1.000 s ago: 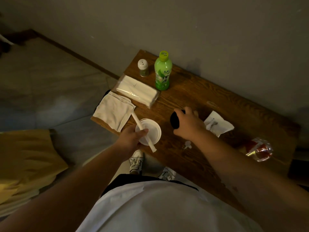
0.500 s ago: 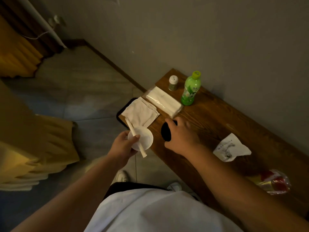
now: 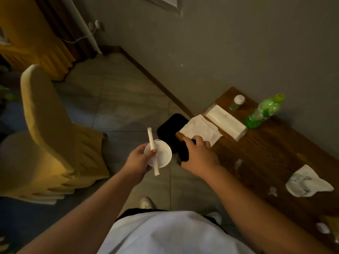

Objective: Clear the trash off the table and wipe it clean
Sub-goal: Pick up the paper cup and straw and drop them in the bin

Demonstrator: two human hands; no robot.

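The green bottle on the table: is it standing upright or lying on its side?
Upright. The green bottle stands on its base on the table, cap uppermost; its lean is wide-angle distortion.

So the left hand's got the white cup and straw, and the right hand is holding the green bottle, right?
Not quite. In the head view the right hand grips a black object; the green bottle stands untouched on the table. The left hand does hold the white cup and straw.

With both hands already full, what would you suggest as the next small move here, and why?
Probably carry both hands over the black bin at the table's end and let go. The left hand pinches a white cup and a wrapped straw, and the right hand grips a dark object; both already hang past the table edge near the bin.
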